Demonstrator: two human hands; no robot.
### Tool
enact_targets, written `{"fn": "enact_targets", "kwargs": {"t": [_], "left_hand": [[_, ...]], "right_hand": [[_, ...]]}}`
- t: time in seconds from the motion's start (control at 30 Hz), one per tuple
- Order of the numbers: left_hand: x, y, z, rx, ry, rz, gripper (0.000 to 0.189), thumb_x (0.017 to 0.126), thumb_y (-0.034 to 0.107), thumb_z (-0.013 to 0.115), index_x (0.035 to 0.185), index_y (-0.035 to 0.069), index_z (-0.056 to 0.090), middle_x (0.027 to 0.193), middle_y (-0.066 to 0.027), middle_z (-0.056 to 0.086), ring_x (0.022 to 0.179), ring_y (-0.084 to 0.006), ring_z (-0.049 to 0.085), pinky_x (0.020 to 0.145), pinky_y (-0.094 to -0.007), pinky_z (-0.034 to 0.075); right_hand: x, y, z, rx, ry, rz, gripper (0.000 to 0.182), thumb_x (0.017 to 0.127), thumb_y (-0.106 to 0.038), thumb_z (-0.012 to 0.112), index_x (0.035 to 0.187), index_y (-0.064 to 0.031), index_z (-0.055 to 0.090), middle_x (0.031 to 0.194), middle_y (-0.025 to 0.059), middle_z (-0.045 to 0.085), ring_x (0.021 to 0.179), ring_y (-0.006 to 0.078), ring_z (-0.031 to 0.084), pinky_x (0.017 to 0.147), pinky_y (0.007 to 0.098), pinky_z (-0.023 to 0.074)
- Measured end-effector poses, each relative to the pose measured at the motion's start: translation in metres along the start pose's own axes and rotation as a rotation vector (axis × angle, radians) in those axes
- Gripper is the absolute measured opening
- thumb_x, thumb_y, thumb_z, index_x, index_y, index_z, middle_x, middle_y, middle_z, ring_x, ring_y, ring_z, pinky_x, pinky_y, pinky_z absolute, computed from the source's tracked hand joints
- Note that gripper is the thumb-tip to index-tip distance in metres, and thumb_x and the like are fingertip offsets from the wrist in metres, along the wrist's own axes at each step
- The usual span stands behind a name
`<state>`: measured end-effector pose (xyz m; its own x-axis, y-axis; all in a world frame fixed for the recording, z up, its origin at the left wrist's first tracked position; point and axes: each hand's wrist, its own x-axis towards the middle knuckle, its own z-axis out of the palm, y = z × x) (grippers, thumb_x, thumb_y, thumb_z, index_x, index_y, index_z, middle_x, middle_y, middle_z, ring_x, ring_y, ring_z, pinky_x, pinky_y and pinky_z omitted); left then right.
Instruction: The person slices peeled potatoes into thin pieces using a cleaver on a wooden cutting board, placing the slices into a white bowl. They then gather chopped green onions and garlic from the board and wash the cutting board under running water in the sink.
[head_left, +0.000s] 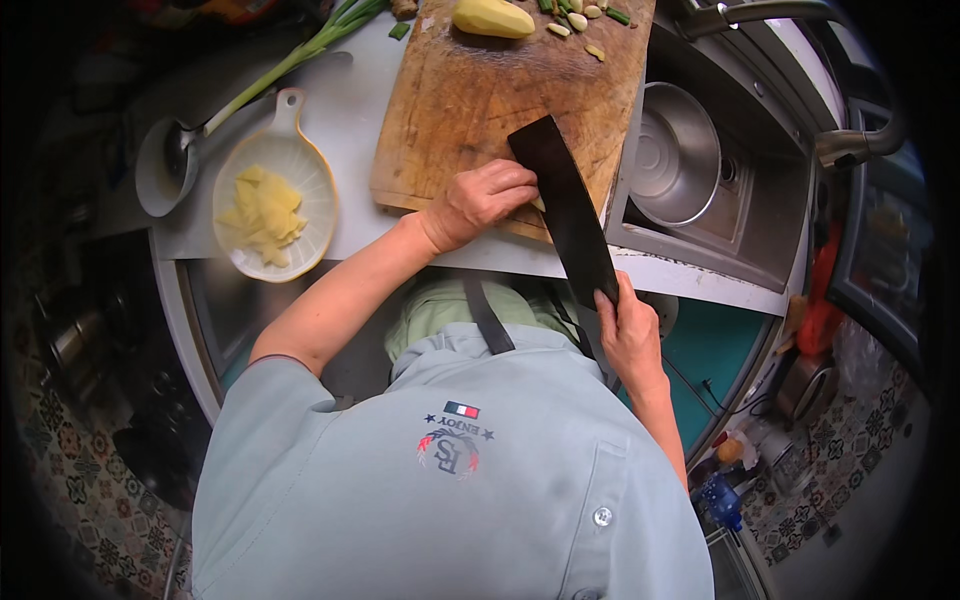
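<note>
My right hand (631, 330) grips the handle of a dark-bladed kitchen knife (566, 195), whose wide blade lies over the near right part of a worn wooden cutting board (450, 112). Beside the blade, the bent fingertips of my left hand (484, 199) hold a small pale food piece (538, 203), mostly hidden; its kind cannot be told. A peeled potato (493, 18) rests at the board's far side, near peeled garlic cloves (577, 21) and cut green onion pieces (618, 16). To the left, a white handled dish (322, 187) holds thin yellow slices (264, 206), likely potato.
Right of the board is a steel sink (757, 225) with a metal basin (675, 154) in it and a faucet (855, 146) beyond. At the left stand a white bowl (154, 176) with a spoon (178, 146) and a long green onion (277, 71). The counter edge (675, 279) runs before my body.
</note>
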<state>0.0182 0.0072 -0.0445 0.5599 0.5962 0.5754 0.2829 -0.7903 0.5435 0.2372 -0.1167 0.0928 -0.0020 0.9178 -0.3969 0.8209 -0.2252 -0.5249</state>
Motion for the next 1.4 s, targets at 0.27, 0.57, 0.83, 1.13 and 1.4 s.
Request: {"fn": "enact_targets", "kwargs": {"t": [0.27,0.57,0.83,1.13,1.4], "left_hand": [[0.003,0.002,-0.003,0.055,0.002,0.068,0.026,0.071,0.004,0.062,0.096,0.004,0.065,0.105,-0.0077,0.063,0.096,-0.0254,0.063,0.076,-0.031,0.056],[0.003,0.004,-0.005,0.04,0.009,0.027,0.025,0.071,0.003,0.062,0.096,0.003,0.065,0.102,-0.0079,0.063,0.095,-0.0247,0.063,0.076,-0.0308,0.055],[0.002,0.002,-0.005,0.034,-0.005,0.014,0.024,0.071,0.004,0.062,0.095,0.004,0.065,0.102,-0.0074,0.063,0.095,-0.0245,0.063,0.076,-0.0309,0.055],[0.003,0.005,-0.002,-0.003,-0.002,0.011,0.024,0.071,0.001,0.069,0.094,0.003,0.066,0.098,-0.0096,0.063,0.087,-0.0268,0.064,0.071,-0.0327,0.055],[0.01,0.005,-0.007,0.026,-0.046,-0.005,0.02,0.073,0.003,0.07,0.092,0.005,0.063,0.096,-0.0072,0.063,0.089,-0.0254,0.062,0.075,-0.0352,0.053]], "right_hand": [[-0.002,0.002,0.005,0.046,0.102,-0.077,0.03,0.09,-0.002,0.057,0.119,-0.0062,0.056,0.085,0.0204,0.063,0.075,0.0397,0.062,0.063,0.0415,0.0492],[-0.029,-0.005,-0.03,0.031,0.018,0.023,0.029,0.09,-0.003,0.058,0.119,-0.0048,0.056,0.079,0.0184,0.06,0.066,0.0351,0.061,0.06,0.0386,0.0478],[-0.018,-0.003,-0.025,0.045,-0.002,0.021,0.028,0.09,-0.004,0.057,0.118,-0.0041,0.056,0.081,0.0186,0.061,0.069,0.0384,0.06,0.061,0.0412,0.047],[0.01,0.007,0.01,0.157,0.018,0.038,0.025,0.092,-0.005,0.057,0.117,-0.0055,0.055,0.07,0.0189,0.059,0.063,0.0382,0.059,0.06,0.0408,0.0471],[-0.002,-0.003,-0.013,0.2,0.117,0.065,0.023,0.094,-0.008,0.056,0.117,-0.0047,0.056,0.063,0.0139,0.054,0.053,0.027,0.053,0.055,0.0342,0.045]]}}
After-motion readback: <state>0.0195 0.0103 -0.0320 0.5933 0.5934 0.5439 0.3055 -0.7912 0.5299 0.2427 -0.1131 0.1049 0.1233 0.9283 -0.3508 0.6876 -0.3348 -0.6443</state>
